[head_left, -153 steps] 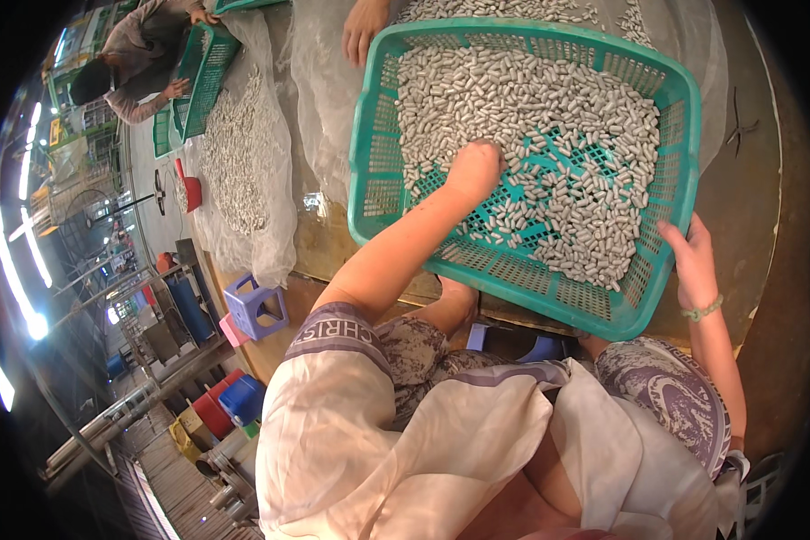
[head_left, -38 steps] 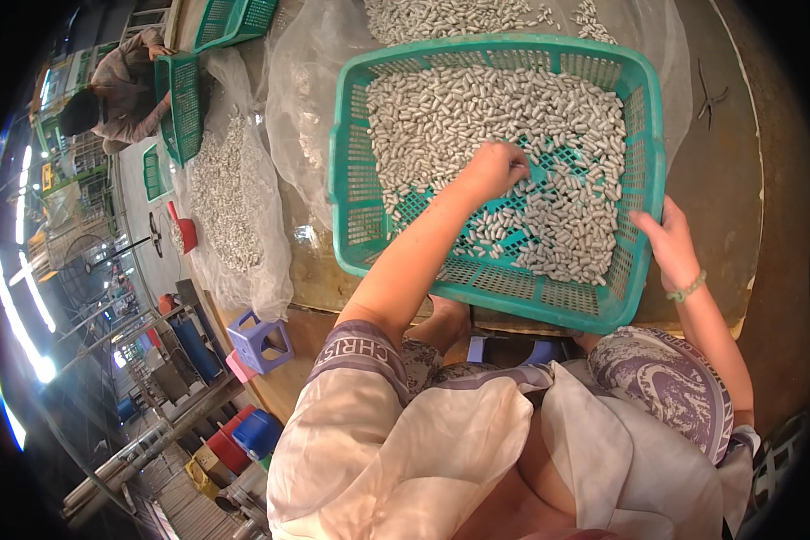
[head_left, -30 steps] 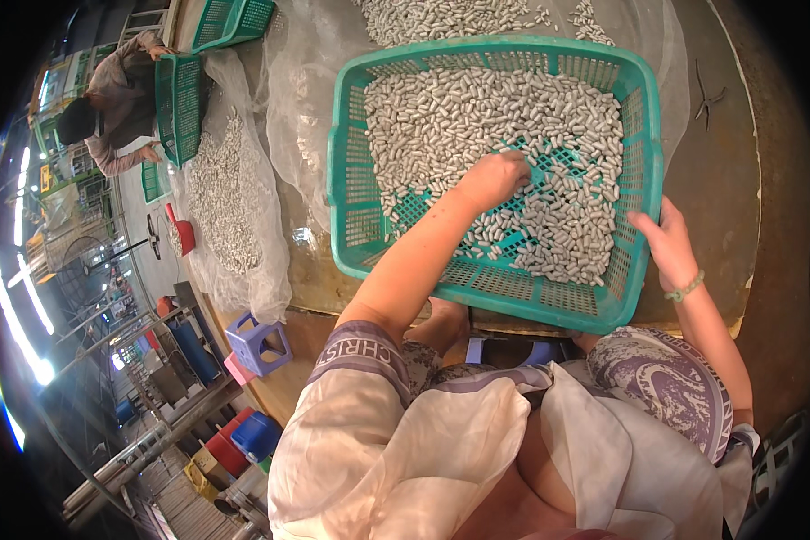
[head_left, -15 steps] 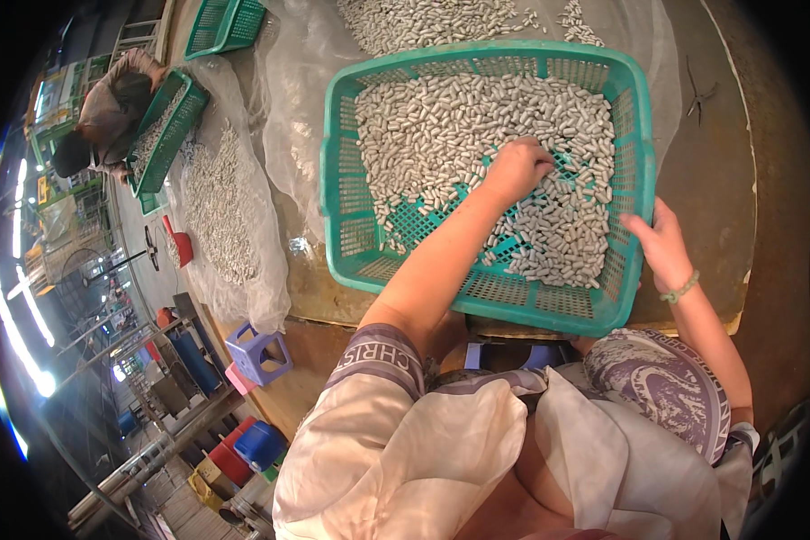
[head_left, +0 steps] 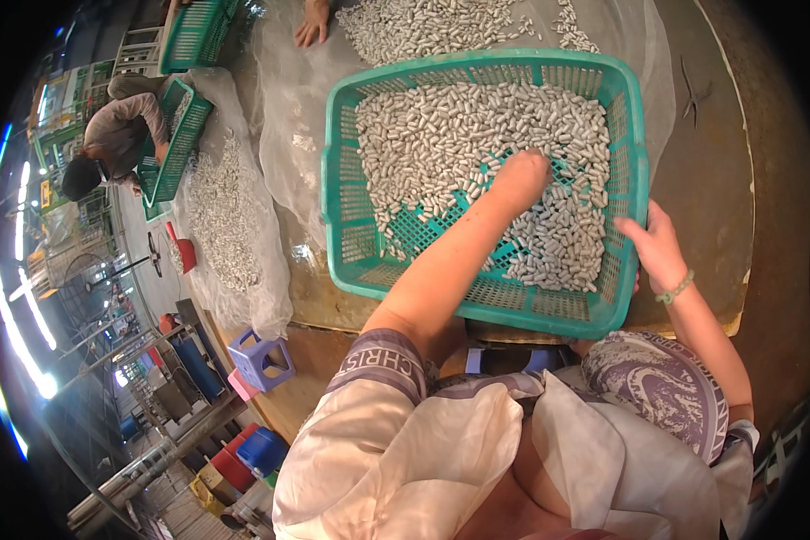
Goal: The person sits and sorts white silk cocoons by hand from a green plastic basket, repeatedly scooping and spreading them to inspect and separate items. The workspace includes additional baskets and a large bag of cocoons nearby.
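Observation:
A large green plastic basket (head_left: 351,229) with latticed walls sits tilted toward me at the table's front edge. Many small pale-grey, capsule-shaped pieces (head_left: 432,135) spread over its far and left part, and more lie in its right front, with bare lattice floor showing between. Over that gap, inside the basket, is my left hand (head_left: 524,180). Its fingers are curled down among the pieces, and whatever they hold is hidden. My right hand (head_left: 659,247) grips the basket's right wall, thumb on the inner side and the other fingers mostly hidden outside.
More loose pieces (head_left: 423,22) lie on plastic sheeting beyond the basket. Pliers-like tool (head_left: 693,93) rests at right. Another person (head_left: 121,130) at far left handles a green basket (head_left: 184,135); another hand (head_left: 312,22) touches the sheet. A red scoop (head_left: 183,247) and purple stool (head_left: 261,360) are at left.
My left hand has shifted slightly among the pieces, its fingers now more tucked under. A co-worker's hand has come in at the top. The person at far left has reached into their basket.

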Motion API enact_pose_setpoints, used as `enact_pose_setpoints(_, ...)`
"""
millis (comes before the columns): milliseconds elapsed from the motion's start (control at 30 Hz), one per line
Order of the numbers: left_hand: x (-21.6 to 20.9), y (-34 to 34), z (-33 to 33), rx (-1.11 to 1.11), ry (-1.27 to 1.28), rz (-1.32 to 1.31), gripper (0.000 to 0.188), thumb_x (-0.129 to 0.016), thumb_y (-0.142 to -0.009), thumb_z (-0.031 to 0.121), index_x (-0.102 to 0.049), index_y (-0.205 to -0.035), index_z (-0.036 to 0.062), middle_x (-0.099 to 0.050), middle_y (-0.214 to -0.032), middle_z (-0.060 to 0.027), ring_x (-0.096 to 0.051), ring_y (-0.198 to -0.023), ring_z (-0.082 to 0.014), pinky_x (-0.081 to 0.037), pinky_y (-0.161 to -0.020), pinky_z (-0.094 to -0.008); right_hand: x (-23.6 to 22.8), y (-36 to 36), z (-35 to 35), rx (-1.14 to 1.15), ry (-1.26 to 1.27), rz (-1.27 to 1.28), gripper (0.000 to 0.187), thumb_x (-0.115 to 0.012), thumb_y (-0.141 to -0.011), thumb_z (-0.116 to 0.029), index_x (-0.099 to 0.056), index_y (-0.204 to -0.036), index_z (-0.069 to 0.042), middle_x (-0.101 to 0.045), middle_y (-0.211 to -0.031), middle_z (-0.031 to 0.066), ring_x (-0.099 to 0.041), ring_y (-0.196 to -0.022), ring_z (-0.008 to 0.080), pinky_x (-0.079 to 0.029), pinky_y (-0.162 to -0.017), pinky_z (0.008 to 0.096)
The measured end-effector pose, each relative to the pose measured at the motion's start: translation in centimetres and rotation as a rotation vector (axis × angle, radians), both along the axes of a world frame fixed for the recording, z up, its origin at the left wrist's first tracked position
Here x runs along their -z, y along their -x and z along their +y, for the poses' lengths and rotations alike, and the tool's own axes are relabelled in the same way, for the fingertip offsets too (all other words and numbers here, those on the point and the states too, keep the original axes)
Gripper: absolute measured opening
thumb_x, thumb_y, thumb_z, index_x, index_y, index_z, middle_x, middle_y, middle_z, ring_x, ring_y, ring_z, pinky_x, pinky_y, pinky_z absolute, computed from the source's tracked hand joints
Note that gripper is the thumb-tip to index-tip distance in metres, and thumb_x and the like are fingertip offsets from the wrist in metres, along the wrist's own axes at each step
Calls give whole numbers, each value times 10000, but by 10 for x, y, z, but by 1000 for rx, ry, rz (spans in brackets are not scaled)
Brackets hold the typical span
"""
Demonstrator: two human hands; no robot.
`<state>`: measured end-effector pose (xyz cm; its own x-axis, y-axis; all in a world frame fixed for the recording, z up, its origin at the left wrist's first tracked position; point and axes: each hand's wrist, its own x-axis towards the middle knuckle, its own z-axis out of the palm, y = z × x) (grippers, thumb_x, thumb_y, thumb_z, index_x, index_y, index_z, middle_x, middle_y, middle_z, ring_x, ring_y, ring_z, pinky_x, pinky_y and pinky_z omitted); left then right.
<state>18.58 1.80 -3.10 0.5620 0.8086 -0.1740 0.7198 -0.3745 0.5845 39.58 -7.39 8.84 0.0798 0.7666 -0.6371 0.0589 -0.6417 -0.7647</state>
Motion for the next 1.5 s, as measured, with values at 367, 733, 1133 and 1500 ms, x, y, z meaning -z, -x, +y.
enact_pose_setpoints(367, -84, -16, 79, -216, 85, -239, 156, -660, -738, 181, -699, -807, 46, -672, -757, -137, -650, -716, -254, -505, -702, -336, 11, -4, -5, -5, -47, -7, 326, -622, -774, -102, -545, -1048, 57, -632, -955, 111, -587, -850, 156, -461, -772, 287)
enact_pose_setpoints(733, -89, -47, 67, 67, -595, -163, 152, -635, -738, 175, -606, -821, 52, -604, -725, -121, -603, -711, -340, -483, -636, -431, 15, -6, -6, -10, -73, -28, 322, -622, -772, -113, -550, -1030, 65, -635, -938, 111, -590, -832, 162, -465, -764, 297)
enact_pose_setpoints(1133, -29, 93, 5, 363, -459, 145, 439, -701, -689, 295, -561, -1068, 125, -466, -1256, -100, -433, -1195, -273, -278, -987, -560, 9, -1, -6, 32, -39, 7, 309, -623, -784, -110, -557, -1041, 49, -634, -959, 103, -591, -850, 147, -469, -757, 283)
enact_pose_setpoints(1500, 7, 75, 0, 444, -504, 66, 346, -659, -723, 240, -573, -1050, 167, -499, -1219, -61, -459, -1143, -240, -334, -962, -490, 7, 0, -5, 23, -15, 57, 333, -613, -801, -110, -523, -1080, 49, -627, -958, 101, -588, -825, 143, -466, -749, 278)
